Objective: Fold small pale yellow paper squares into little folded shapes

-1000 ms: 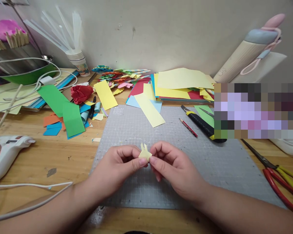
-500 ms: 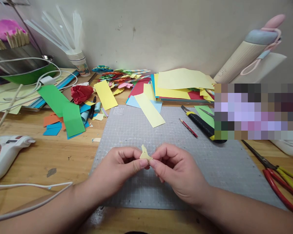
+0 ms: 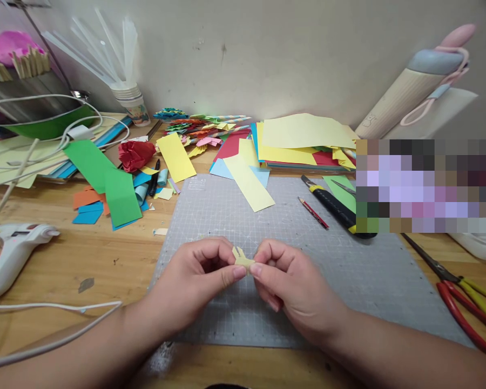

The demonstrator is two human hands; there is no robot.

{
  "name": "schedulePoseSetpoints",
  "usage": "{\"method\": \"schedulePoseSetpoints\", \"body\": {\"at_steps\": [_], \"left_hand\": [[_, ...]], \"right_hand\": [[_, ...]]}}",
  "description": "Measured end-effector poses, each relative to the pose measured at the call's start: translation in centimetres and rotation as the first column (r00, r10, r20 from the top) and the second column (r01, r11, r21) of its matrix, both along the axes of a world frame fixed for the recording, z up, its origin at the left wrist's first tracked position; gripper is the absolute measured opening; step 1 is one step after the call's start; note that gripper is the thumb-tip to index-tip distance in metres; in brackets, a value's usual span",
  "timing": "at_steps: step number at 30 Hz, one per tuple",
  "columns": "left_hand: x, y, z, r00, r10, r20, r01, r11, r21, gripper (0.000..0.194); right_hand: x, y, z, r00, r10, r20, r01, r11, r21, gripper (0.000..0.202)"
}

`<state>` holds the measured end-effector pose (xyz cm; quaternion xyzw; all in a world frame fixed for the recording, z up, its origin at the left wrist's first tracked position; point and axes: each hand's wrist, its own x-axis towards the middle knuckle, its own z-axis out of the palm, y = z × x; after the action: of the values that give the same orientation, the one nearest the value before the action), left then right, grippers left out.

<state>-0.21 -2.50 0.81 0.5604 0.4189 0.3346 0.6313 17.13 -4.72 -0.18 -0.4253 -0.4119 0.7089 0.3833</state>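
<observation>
Two pale-yellow paper prongs (image 3: 235, 254) point forward, leaning left.

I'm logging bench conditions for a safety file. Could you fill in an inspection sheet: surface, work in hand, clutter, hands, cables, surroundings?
Surface: grey mat on a wooden table.
Work in hand: pale yellow paper piece, narrow prongs at its top.
Clutter: green strips, red crumpled paper and glue gun at left; pencil, cutter and scissors at right.
Hands: left hand and right hand both pinch the paper piece.
Cables: white cable by the left forearm; more loops around the green bowl.
Surroundings: wall behind, cup and bottle before it; a pixelated patch hides part at right.
</observation>
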Motion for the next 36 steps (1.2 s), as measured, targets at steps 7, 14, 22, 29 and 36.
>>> {"method": "schedulePoseSetpoints", "body": {"at_steps": [7, 14, 22, 29, 36], "left_hand": [[0.0, 0.16, 0.09, 1.0, 0.028, 0.004, -0.028, 0.998, -0.057, 0.018], [-0.06, 0.32, -0.32, 0.994, 0.053, 0.093, -0.037, 0.985, -0.166, 0.019], [-0.34, 0.3, -0.12, 0.996, -0.053, 0.067, 0.062, 0.988, -0.14, 0.016], [-0.05, 0.17, -0.31, 0.993, 0.001, 0.114, 0.023, 0.976, -0.215, 0.022], [0.15, 0.12, -0.35, 0.998, 0.01, 0.06, -0.001, 0.991, -0.137, 0.024]], "right_hand": [[-0.13, -0.14, 0.3, 0.994, 0.077, 0.08, -0.083, 0.994, 0.067, 0.022], [-0.09, -0.12, 0.35, 0.985, 0.076, 0.153, -0.098, 0.984, 0.146, 0.027], [-0.07, -0.04, 0.52, 0.977, 0.122, 0.177, -0.146, 0.981, 0.129, 0.025], [0.12, -0.01, 0.29, 0.982, 0.069, 0.176, -0.094, 0.986, 0.138, 0.032], [0.09, 0.13, 0.17, 0.988, 0.027, 0.152, -0.042, 0.994, 0.096, 0.033]]}}
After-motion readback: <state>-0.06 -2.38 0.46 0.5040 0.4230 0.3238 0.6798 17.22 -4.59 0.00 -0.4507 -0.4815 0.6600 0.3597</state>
